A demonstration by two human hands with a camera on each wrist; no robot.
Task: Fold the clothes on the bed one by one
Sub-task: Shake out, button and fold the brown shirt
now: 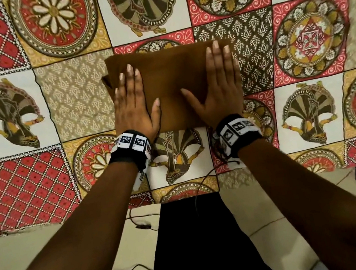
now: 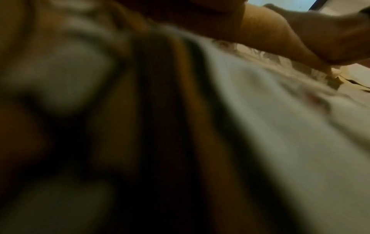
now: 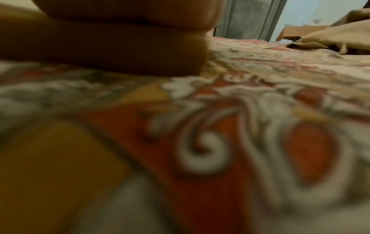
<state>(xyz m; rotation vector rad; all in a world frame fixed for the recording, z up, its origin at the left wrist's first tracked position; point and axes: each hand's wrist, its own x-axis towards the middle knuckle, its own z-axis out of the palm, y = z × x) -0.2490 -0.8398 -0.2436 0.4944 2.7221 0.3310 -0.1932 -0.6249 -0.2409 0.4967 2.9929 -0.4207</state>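
From the head view I see the left hand and right hand lying flat, fingers straight, on the folded brown cloth on the bedspread. Left wrist: brown fold (blurred). Right wrist: fold edge, tan cloth beyond.

A brown garment, folded into a flat rectangle, lies on the patterned bedspread.

We look straight down from head height onto the bedspread, forearms entering from 6 o'clock, both wrist views skimming it low, close, blurred, sharing the folded brown cloth.
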